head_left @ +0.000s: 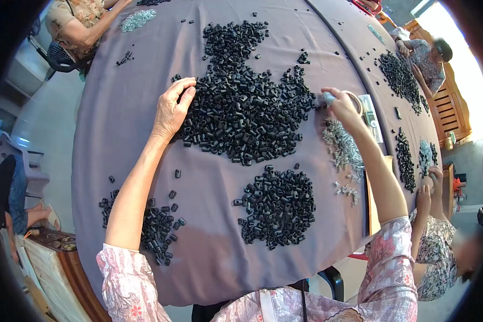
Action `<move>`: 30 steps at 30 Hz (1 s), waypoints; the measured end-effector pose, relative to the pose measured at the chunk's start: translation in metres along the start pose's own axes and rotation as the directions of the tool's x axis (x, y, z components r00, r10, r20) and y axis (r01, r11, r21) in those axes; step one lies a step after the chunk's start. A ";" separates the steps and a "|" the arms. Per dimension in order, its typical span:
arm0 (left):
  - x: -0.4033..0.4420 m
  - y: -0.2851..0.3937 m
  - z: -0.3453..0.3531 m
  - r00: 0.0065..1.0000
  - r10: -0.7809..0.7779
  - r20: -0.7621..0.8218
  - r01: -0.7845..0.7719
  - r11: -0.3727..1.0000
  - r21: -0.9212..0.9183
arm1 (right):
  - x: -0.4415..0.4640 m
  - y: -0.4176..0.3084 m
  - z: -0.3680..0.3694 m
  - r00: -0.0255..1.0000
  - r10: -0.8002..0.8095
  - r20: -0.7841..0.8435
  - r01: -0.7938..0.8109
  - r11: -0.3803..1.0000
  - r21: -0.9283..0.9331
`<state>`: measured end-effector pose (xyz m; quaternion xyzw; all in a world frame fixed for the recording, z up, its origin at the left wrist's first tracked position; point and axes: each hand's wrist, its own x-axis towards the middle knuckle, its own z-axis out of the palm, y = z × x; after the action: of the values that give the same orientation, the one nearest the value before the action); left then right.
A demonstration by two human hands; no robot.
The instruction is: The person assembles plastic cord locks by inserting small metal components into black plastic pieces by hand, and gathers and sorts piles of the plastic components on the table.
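Observation:
My left hand (176, 105) rests at the left edge of the large pile of small black parts (241, 107), fingers bent close together against the pieces; what they hold, if anything, is hidden. To the right of that pile, my right hand (341, 104) has its fingers closed round a pale bluish object (328, 98), too small to identify. Below the right hand lies a heap of small clear or silvery pieces (341, 147). A smaller heap of black parts (278, 206) sits nearer to me, and another black heap (158, 231) lies partly behind my left forearm.
A white tray (371, 119) with a roll-like item stands beside my right wrist. Other people sit round the cloth-covered table (209, 273): one at upper left (78, 24), others along the right side, near further black heaps (400, 78).

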<state>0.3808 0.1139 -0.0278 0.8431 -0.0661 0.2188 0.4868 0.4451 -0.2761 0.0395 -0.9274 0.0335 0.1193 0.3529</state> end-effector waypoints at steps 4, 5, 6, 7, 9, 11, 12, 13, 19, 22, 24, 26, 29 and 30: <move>0.000 -0.004 0.000 1.000 -0.018 0.021 0.019 0.998 -0.064 | -0.035 -0.011 0.032 0.931 -0.363 -0.042 0.353 0.923 -0.150; 0.001 -0.005 0.000 0.999 -0.011 0.030 0.013 0.998 -0.068 | -0.032 -0.013 0.030 0.915 -0.393 -0.090 0.368 0.905 -0.213; 0.000 -0.006 0.000 0.999 -0.004 0.038 0.007 0.997 -0.073 | -0.023 -0.015 0.027 0.895 -0.426 -0.136 0.378 0.883 -0.277; 0.000 -0.002 -0.002 0.999 0.003 0.046 0.000 0.997 -0.074 | -0.011 -0.018 0.024 0.870 -0.460 -0.178 0.385 0.859 -0.337; -0.002 -0.001 -0.003 0.998 -0.015 0.066 0.021 0.996 -0.088 | 0.040 -0.002 0.009 0.832 -0.463 -0.305 0.375 0.875 -0.305; -0.001 -0.001 -0.003 0.997 -0.018 0.073 0.025 0.994 -0.102 | 0.091 0.010 -0.010 0.823 -0.410 -0.394 0.322 0.907 -0.272; -0.001 0.002 -0.004 0.996 -0.029 0.083 0.037 0.994 -0.098 | 0.117 0.019 -0.020 0.762 -0.479 -0.437 0.351 0.871 -0.342; -0.001 0.004 -0.005 0.995 -0.032 0.090 0.042 0.994 -0.101 | 0.140 0.027 -0.031 0.737 -0.514 -0.440 0.323 0.839 -0.438; 0.000 0.011 -0.007 0.990 -0.065 0.124 0.081 0.989 -0.127 | 0.228 0.058 -0.071 0.780 -0.523 -0.343 0.244 0.759 -0.603; 0.000 0.009 -0.007 0.988 -0.081 0.135 0.102 0.983 -0.152 | 0.237 0.060 -0.064 0.865 -0.359 -0.350 0.136 0.840 -0.525; 0.000 0.010 -0.005 0.988 -0.079 0.134 0.101 0.982 -0.162 | 0.231 0.055 -0.054 0.840 -0.422 -0.341 0.203 0.827 -0.524; 0.000 0.010 -0.005 0.986 -0.087 0.140 0.108 0.983 -0.150 | 0.206 0.035 -0.035 0.832 -0.449 -0.326 0.301 0.859 -0.415; 0.000 0.013 -0.006 0.988 -0.068 0.137 0.086 0.987 -0.133 | 0.167 -0.020 -0.011 0.820 -0.496 -0.286 0.393 0.851 -0.348; 0.000 0.013 -0.006 0.989 -0.060 0.136 0.078 0.988 -0.130 | 0.167 -0.032 -0.005 0.813 -0.519 -0.265 0.422 0.838 -0.347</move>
<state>0.3745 0.1118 -0.0150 0.8226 -0.0836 0.1408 0.5446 0.6129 -0.2518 0.0227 -0.9515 -0.1541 -0.1353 0.2293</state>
